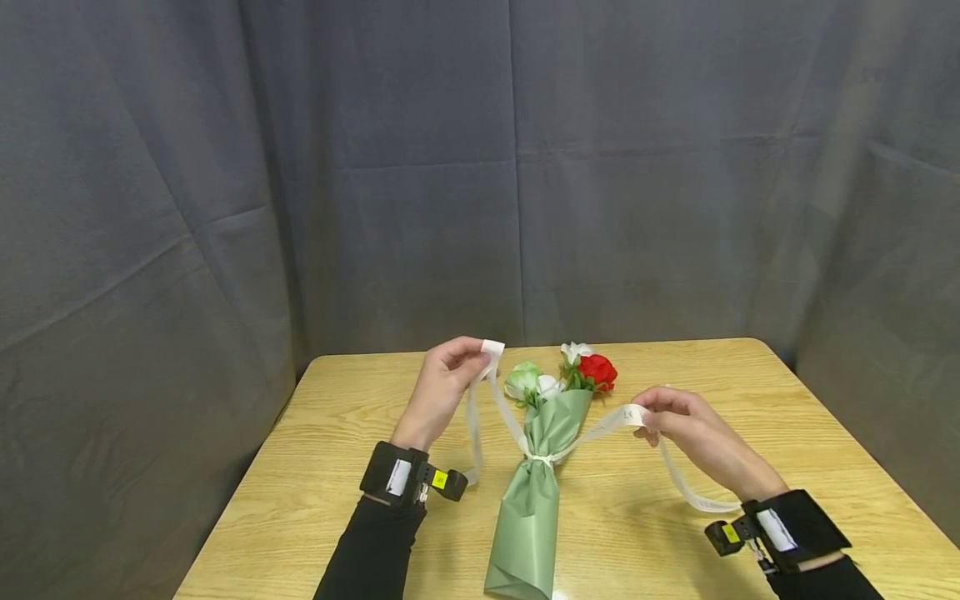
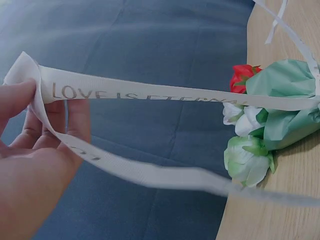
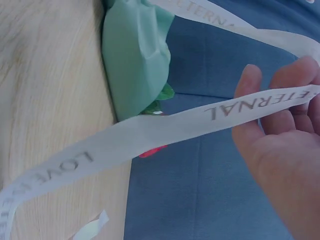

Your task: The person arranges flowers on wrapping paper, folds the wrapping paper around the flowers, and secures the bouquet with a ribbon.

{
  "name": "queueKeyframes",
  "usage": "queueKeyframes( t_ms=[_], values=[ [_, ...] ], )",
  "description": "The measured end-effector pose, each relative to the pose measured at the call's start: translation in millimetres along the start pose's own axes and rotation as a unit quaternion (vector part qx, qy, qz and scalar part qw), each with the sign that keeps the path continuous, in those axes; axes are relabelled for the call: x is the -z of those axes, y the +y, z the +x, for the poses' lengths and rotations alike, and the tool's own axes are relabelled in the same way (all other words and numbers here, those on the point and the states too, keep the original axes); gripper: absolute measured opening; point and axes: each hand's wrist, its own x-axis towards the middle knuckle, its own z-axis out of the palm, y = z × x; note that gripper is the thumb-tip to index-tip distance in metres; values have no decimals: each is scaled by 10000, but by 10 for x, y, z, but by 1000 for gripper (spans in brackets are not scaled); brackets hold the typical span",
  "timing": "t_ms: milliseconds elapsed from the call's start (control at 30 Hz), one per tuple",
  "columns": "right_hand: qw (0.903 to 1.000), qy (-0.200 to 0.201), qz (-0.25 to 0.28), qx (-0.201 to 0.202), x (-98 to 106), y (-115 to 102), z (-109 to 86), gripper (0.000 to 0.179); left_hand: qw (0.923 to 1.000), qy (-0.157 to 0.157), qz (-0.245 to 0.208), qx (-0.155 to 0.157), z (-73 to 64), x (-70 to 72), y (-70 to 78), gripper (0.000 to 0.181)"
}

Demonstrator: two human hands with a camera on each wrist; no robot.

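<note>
A bouquet in green wrapping (image 1: pixel 528 517) lies on the table, its flowers toward the far edge. Among them are a red rose (image 1: pixel 597 372), white blooms and a pale green one (image 1: pixel 522 381). White ribbon (image 1: pixel 600 427) circles the wrapping at a gathered waist, crossing at a small knot (image 1: pixel 542 458). To the left, my left hand (image 1: pixel 438 387) pinches one length, raised above the flowers' side, its tail hanging down. On the right, my right hand (image 1: pixel 693 437) pinches the other length, whose tail loops below. Gold letters reading LOVE IS ETERNAL mark the ribbon (image 2: pixel 135 90) in the left wrist view.
The wooden table (image 1: pixel 262 517) has rounded far corners. Grey cloth (image 1: pixel 405 208) hangs behind it and at both sides. Black straps with small cameras sit on both wrists. A short white strip (image 3: pixel 92 227) shows low in the right wrist view, over the table.
</note>
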Motion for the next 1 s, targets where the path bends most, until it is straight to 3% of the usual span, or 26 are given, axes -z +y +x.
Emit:
queueKeyframes(
  t_ms=[167, 333, 467, 567, 733, 833, 1000],
  values=[
    [9991, 146, -37, -402, 16, -64, -7, 33, 9995, 244, -167, -93, 5, -17, -1, 15],
    [9977, 329, -401, -425, 56, -111, -13, 51, 9992, 319, -223, 3, -23, 20, 4, 19],
    [9912, 567, -1130, -384, 107, -100, -20, 50, 9990, 384, -217, 19, -58, 67, 7, 20],
    [9830, 530, -1672, -538, 120, -59, -32, 45, 9990, 400, -208, 3, -73, 93, 6, 21],
    [9768, 450, -1963, -734, 98, 3, -37, 41, 9990, 373, -242, 23, -67, 109, -12, 23],
    [9734, 763, -2045, -694, 91, -15, -19, 38, 9990, 361, -277, 24, -63, 111, -21, 25],
    [9594, 1511, -2300, -620, 97, -79, 32, 32, 9991, 340, -255, 38, -73, 123, -26, 26]
  ],
)
